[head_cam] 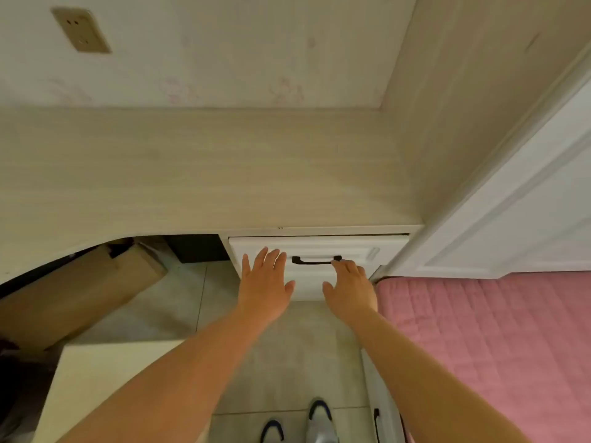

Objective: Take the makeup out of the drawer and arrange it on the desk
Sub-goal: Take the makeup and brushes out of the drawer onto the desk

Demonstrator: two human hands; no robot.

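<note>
A white drawer (377, 247) with a black bar handle (315, 261) sits closed under the pale wooden desk (208, 174). My left hand (265, 282) is open with fingers spread, just left of the handle and in front of the drawer face. My right hand (350, 284) is open too, its fingertips at the handle's right end; I cannot tell if they touch it. No makeup is visible; the drawer's inside is hidden.
A pink quilted bed (479, 346) lies at the right, a white door panel (511, 203) above it. A cardboard box (80, 292) leans under the desk at left. A cream stool top (105, 378) is near my left arm. A wall socket (81, 30) is mounted up left.
</note>
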